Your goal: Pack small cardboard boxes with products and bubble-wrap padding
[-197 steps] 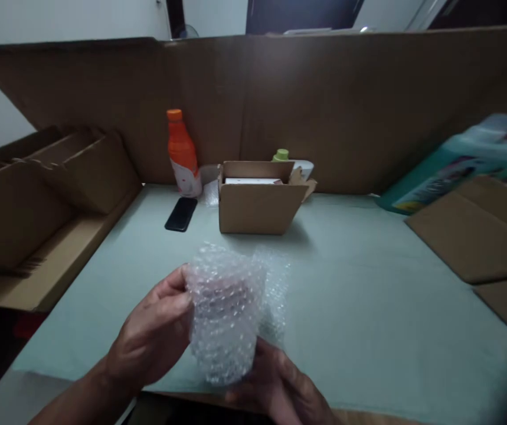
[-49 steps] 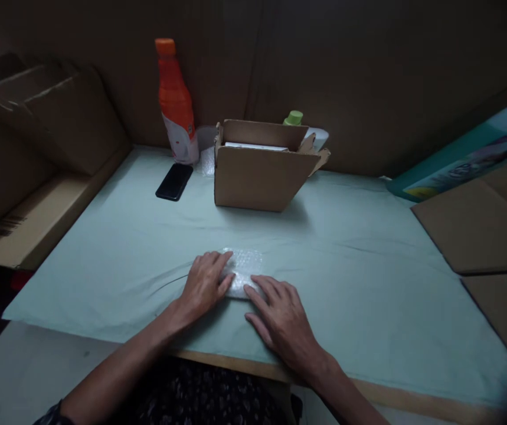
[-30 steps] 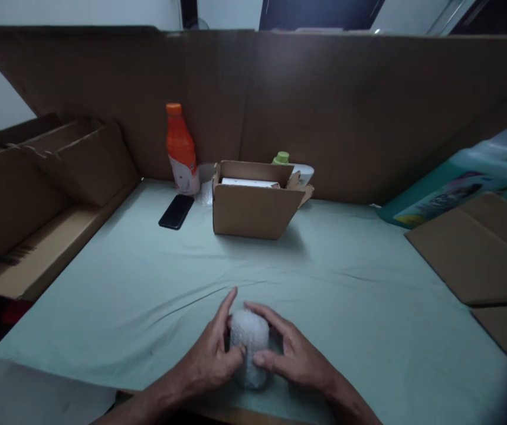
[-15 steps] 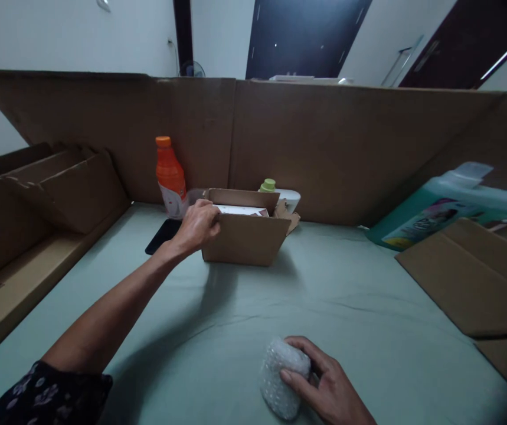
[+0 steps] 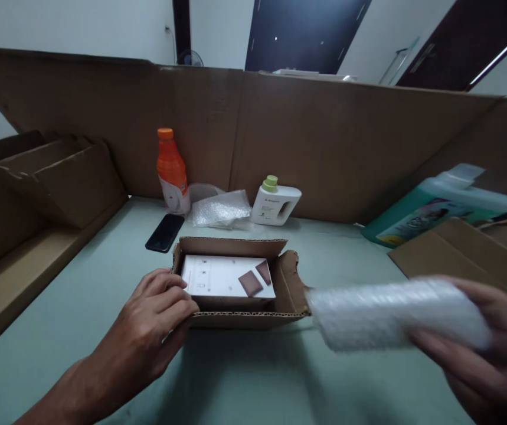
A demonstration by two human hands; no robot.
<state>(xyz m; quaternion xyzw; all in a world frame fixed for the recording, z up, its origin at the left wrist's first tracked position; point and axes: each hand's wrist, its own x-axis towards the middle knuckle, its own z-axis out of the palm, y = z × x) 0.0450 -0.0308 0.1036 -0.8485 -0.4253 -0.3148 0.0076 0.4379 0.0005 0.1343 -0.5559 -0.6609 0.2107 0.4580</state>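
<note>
An uncovered cardboard box (image 5: 248,320) stands mid-table with its flaps raised. Inside it lies a white box with brown shapes printed on top (image 5: 218,277). My left hand (image 5: 156,319) grips the left end of the cardboard box, its fingers hooked over the edge. At the right, my right hand (image 5: 492,342) is closed around one end of a bubble-wrapped bundle (image 5: 377,316), slightly smeared by motion. The bundle is held level, its free end close to the cardboard box's right side. What the wrap contains cannot be made out.
Behind the box stand an orange bottle (image 5: 172,171), a bubble wrap sheet (image 5: 222,208) and a white jug with a green cap (image 5: 275,203). A black phone (image 5: 164,233) lies left. Cardboard boxes (image 5: 67,183) flank the left; a green liquid jug (image 5: 430,206) leans right. Cardboard walls the back.
My left hand has drawn the cardboard box nearer, uncovering the bubble wrap sheet and white jug behind. My right hand has raised the wrapped bundle and moved it right, turning it level.
</note>
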